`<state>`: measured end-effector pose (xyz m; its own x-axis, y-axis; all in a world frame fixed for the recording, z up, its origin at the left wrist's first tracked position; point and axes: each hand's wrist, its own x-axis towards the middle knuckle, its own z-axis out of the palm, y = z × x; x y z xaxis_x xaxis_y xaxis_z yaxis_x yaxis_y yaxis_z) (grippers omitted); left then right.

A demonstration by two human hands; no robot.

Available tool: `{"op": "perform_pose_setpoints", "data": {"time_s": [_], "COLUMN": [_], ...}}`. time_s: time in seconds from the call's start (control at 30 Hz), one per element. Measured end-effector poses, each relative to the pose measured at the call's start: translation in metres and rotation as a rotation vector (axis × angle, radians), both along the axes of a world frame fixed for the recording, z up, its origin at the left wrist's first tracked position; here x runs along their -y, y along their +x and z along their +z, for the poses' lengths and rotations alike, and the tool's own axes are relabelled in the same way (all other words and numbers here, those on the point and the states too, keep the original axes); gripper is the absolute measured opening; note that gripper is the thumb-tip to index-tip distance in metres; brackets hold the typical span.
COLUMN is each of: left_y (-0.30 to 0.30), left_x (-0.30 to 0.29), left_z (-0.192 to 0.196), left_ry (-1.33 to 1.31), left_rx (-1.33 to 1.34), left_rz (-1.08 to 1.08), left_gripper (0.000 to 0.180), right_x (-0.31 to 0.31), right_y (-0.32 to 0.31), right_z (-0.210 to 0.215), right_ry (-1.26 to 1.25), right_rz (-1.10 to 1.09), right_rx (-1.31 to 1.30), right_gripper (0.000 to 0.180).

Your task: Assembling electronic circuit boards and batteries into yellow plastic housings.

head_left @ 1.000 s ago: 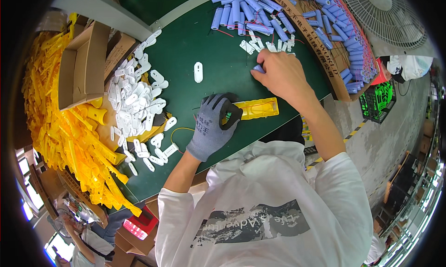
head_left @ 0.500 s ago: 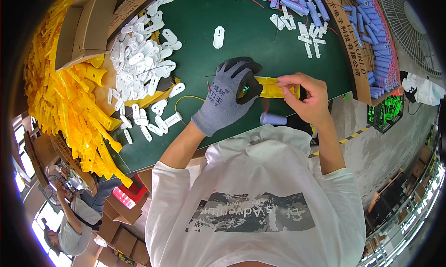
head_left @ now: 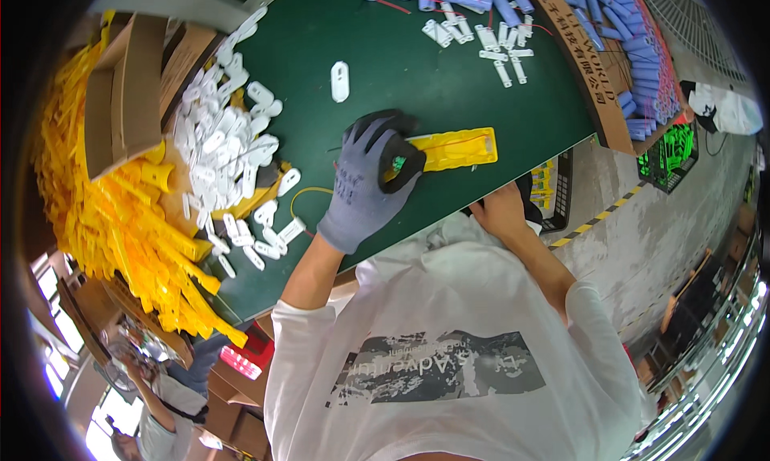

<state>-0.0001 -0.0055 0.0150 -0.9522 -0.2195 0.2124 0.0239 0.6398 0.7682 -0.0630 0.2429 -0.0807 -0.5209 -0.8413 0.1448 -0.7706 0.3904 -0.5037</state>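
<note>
My left hand (head_left: 365,184), in a grey glove with dark fingertips, is closed around one end of a yellow plastic casing (head_left: 459,150). A bit of green, possibly a circuit board, shows within the curl of its fingers. The casing's other end sticks out to the right over the green table. My bare right hand (head_left: 504,212) is down at the table's front edge, beside something black and against my white shirt. Its fingertips are hidden, so what it touches does not show. Left of the glove, a yellow wire (head_left: 317,190) curves toward a small white part (head_left: 292,230).
White oval plastic covers (head_left: 228,144) lie heaped at the left beside yellow casings (head_left: 132,244) and a cardboard box (head_left: 124,100). One cover (head_left: 340,82) lies alone. Blue cylindrical cells (head_left: 642,56) fill a carton at the right. A black crate (head_left: 565,190) stands below the table edge.
My right hand has left the yellow casing and dropped to the table's front edge. The blue cell that hung below the casing is out of sight. The whole view has shifted.
</note>
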Motion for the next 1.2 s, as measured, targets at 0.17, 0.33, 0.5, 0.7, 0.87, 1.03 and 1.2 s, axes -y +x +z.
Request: {"op": "perform_pose_setpoints", "data": {"time_s": [0.17,0.33,0.5,0.7,0.87,1.03,1.2], "left_y": [-0.002,-0.006,-0.003,0.000,-0.001,-0.001,-0.007], "left_x": [-0.003,-0.003,-0.005,-0.007,-0.004,0.000,-0.007], "left_z": [0.013,0.005,0.007,0.004,-0.004,-0.011,-0.010], "left_ry": [-0.007,-0.002,-0.020,0.034,0.119,0.213,0.221], "left_rx": [0.058,0.040,0.050,0.082,0.063,0.011,0.000], "left_rz": [-0.020,-0.002,-0.008,0.022,0.012,0.019,0.071], "left_gripper": [0.016,0.014,0.015,0.016,0.007,0.008,0.002], "right_x": [0.026,0.030,0.040,0.077,0.066,0.067,0.062], "right_y": [-0.010,-0.028,-0.032,-0.038,-0.039,-0.052,-0.056], "right_z": [-0.047,-0.092,-0.097,-0.091,-0.091,-0.090,-0.096], "right_ry": [0.345,-0.021,-0.015,0.032,0.043,0.054,0.043], "right_rz": [-0.125,-0.026,-0.129,-0.302,-0.418,-0.498,-0.468], "right_rx": [0.125,-0.071,-0.151,-0.170,-0.170,-0.119,-0.105], "right_gripper": [0.035,0.040,0.040,0.040,0.040,0.040,0.040]}}
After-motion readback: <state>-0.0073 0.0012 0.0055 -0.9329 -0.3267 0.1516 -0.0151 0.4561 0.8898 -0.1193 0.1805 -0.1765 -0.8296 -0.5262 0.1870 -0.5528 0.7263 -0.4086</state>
